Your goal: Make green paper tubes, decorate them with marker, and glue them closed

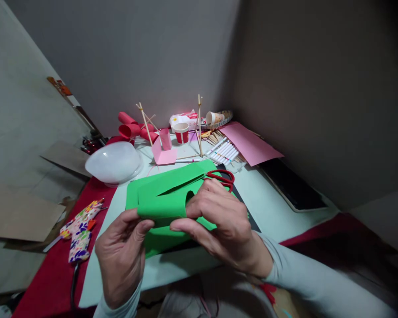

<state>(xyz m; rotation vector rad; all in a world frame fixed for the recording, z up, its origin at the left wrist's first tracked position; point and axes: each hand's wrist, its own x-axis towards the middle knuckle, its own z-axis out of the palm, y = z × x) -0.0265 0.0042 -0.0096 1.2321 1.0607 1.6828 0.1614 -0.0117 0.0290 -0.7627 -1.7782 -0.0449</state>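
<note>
A strip of green paper (162, 207) is bent into a loop between my hands. My left hand (122, 247) pinches its left end between thumb and fingers. At the right end, my right hand (222, 225) has its fingers inside the loop's opening and its thumb below the lower edge. Beneath lie more green paper sheets (135, 190), partly hidden by the loop and my hands. Scissors with red handles (230, 176) rest on the green sheets just beyond my right hand; their blades are mostly out of sight.
A patterned glue gun (81, 232) lies on the red cloth at left, near a white bowl (111, 163). Behind stand a red paper cup (181, 133), red paper rolls (129, 130) and tied stick frames (200, 128). Markers (223, 151), pink paper (252, 143) and a black tablet-like slab (292, 185) are at right.
</note>
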